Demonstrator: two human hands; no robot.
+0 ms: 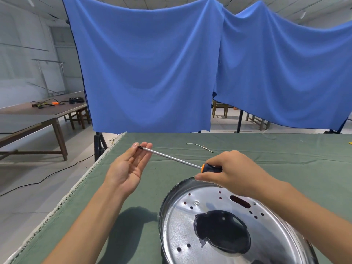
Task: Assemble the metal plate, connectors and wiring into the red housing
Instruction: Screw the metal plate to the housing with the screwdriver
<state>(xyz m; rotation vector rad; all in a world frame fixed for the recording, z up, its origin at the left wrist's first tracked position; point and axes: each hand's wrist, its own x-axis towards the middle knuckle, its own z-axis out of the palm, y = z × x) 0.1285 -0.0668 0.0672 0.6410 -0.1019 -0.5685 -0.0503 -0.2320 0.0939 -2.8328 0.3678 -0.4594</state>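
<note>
One screwdriver (pixel 172 159): my right hand (pixel 234 172) grips handle, tip on my spread left hand (pixel 129 164). One metal plate (pixel 219 225), one wire (pixel 200 147) on table (pixel 285 159).

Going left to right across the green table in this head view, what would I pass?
Left hand → screwdriver → loose wire → right hand, with the metal plate nearer the camera.

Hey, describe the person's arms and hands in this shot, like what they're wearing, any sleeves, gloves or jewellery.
Both forearms are bare as far as the frame shows; no sleeve edge is in view. The left hand and right hand wear no gloves. No ring, watch, bracelet or marking shows on either hand or wrist. The fingernails look short and unpainted.
</note>
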